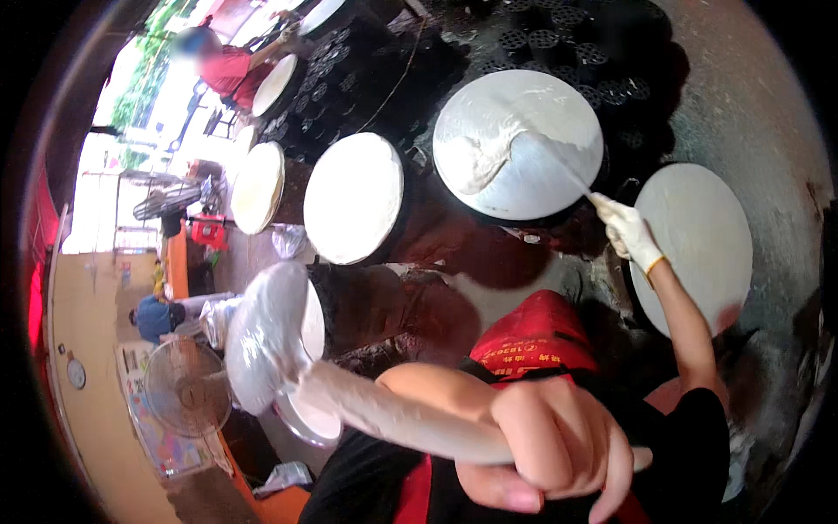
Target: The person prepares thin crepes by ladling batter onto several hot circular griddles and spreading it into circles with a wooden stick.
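Observation:
My left hand (559, 437) is bare and wraps round the thick handle of a large ladle (271, 336) coated in pale, wet batter. The ladle is close to the camera, its bowl out to the left. My right hand (627, 231), in a white glove, grips the thin handle of a flat spreader (567, 168). That tool rests on a round griddle (515, 203) ahead of me. Thick white batter (480, 164) lies heaped on the griddle's left part, with a thinner film around it. The exact outline of the spreader's blade is hard to make out.
Another pale round griddle (694, 244) stands at the right, beside my right forearm. White-topped griddles (353, 199) (259, 188) line the left. Perforated black briquettes (541, 39) are piled behind. Two people, one in red (231, 74), one in blue (157, 320), are farther left, near a fan (188, 389).

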Demonstrator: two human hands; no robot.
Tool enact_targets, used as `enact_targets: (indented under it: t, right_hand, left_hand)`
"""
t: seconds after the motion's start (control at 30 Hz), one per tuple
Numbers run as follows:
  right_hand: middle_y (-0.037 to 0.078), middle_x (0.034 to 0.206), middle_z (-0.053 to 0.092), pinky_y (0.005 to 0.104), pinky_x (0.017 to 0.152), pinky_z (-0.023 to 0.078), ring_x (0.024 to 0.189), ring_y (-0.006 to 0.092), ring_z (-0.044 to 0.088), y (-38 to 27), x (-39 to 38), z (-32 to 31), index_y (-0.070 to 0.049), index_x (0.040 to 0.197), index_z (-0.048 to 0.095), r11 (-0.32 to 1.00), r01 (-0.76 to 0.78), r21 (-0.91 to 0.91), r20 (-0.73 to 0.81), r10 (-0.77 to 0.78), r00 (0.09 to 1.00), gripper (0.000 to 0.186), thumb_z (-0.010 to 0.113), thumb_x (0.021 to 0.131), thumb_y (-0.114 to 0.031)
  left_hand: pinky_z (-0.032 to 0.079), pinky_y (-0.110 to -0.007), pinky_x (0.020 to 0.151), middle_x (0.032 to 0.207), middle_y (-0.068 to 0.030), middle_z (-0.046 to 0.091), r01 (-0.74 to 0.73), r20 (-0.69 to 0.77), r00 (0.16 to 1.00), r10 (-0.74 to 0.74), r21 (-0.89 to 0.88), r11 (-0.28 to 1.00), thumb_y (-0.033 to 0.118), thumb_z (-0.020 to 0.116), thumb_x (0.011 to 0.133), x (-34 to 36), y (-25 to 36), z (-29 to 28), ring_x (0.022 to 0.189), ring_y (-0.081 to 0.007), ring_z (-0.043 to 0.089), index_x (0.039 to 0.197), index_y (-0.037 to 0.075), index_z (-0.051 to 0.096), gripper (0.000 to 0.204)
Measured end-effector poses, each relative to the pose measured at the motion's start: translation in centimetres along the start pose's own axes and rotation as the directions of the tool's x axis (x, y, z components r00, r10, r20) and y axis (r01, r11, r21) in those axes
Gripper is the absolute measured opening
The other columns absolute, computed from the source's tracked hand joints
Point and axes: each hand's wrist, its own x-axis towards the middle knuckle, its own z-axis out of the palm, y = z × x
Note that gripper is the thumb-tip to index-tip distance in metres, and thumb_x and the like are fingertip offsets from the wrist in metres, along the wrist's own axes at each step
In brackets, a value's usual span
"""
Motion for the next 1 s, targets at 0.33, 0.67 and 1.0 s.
enact_targets:
  t: [0.33,0.67,1.0]
  right_hand:
    - [-0.008,0.046,0.03,0.0216,0.025,0.021,0.03,0.0042,0.026,12.7,-11.2,8.5,-0.011,0.139,0.037,0.749,0.104,0.654,-0.03,-0.111,0.993,0.046,0.04,0.099,-0.032]
    - [0.0,0.059,0.046,0.0245,0.033,0.036,0.038,0.0083,0.04,1.6,15.4,38.4,-0.017,0.118,0.05,0.821,0.393,0.413,-0.357,-0.251,0.9,0.031,0.039,0.098,-0.039]
    - [-0.002,0.06,0.041,0.0247,0.03,0.032,0.037,0.0076,0.035,7.4,6.2,35.9,-0.027,0.131,0.042,0.771,0.359,0.527,-0.473,-0.085,0.877,0.035,0.041,0.098,-0.036]
  left_hand:
    - [0.047,-0.029,0.065,0.061,-0.0011,0.048,0.599,-0.791,0.31,0.528,0.594,0.537,0.02,0.058,0.091,-21.7,12.7,-0.7,0.052,-0.0106,0.047,0.09,0.004,0.05,0.018]
    - [0.032,-0.024,0.056,0.064,0.003,0.047,0.858,-0.689,-0.267,0.674,0.149,0.491,0.024,0.066,0.086,-42.7,15.2,9.4,0.06,-0.0081,0.043,0.078,0.005,0.057,0.023]
    - [0.033,-0.022,0.058,0.069,0.0036,0.045,0.653,-0.724,-0.294,0.623,0.324,0.684,0.016,0.065,0.085,-46.1,15.1,9.4,0.063,-0.0073,0.044,0.087,0.01,0.055,0.012]
